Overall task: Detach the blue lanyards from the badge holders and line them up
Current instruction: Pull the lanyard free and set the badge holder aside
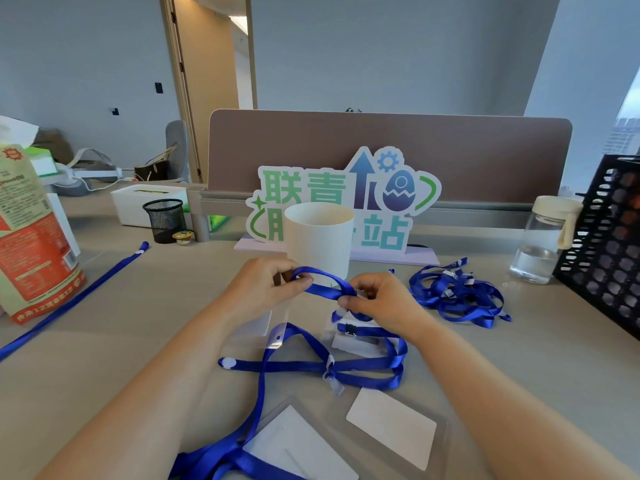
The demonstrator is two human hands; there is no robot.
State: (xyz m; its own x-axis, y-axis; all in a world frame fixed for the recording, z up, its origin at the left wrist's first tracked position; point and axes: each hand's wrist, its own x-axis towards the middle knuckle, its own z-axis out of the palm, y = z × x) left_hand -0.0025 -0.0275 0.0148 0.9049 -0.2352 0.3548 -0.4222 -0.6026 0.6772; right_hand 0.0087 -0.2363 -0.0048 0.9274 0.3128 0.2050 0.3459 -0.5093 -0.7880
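Note:
My left hand point(268, 289) and my right hand point(375, 301) both pinch one blue lanyard point(323, 287), raised above the table in front of a white cup. The right fingers pinch it at its clear plastic clip. Below the hands hangs a clear badge holder point(360, 341) with a white card. More blue lanyards point(311, 367) lie looped across the table under my wrists. Two clear badge holders point(393, 427) point(294, 445) with white cards lie near the front edge. A tangled heap of blue lanyards point(457, 294) lies at the right. One straightened lanyard point(72, 299) stretches diagonally at the left.
A white paper cup point(318, 235) stands just behind my hands, before a coloured sign point(346, 199). A glass bottle point(543, 240) and a black perforated rack point(609, 244) stand at the right. An orange bag point(31, 237), a black mesh cup point(164, 220) and a white box point(138, 202) are at the left.

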